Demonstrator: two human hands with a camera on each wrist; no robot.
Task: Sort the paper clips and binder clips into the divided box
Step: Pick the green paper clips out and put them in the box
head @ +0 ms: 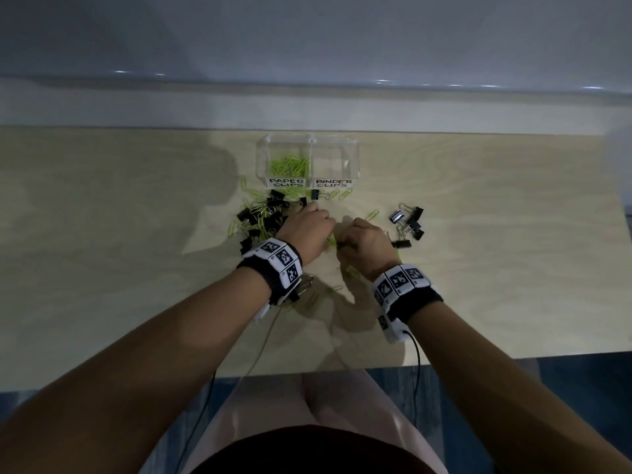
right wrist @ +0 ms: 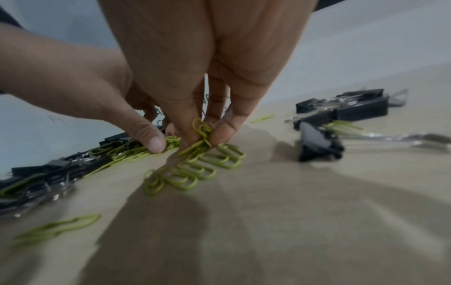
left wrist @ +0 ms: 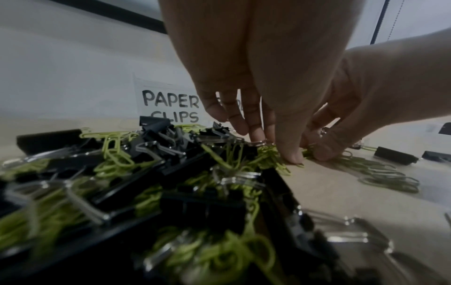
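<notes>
The clear divided box (head: pixel 354 159) stands at the back of the table. Its left cell, labelled PAPER CLIPS, holds green paper clips (head: pixel 289 165); the right cell, labelled BINDER CLIPS, looks bare. A mixed pile (head: pixel 260 217) of black binder clips and green paper clips lies in front of the box on the left. My left hand (left wrist: pixel 275 150) reaches down at the pile's right edge, thumb and fingers pinching green paper clips (left wrist: pixel 268 152). Close beside it my right hand (right wrist: pixel 202 140) pinches a small bunch of green paper clips (right wrist: pixel 202 129) just above the table.
Several black binder clips (head: pixel 408 224) lie apart on the right. Loose green paper clips (right wrist: pixel 195 171) lie under my right hand and others (head: pixel 337 288) nearer the table's front. Wrist cables trail off the front edge. A pale wall rises behind the table.
</notes>
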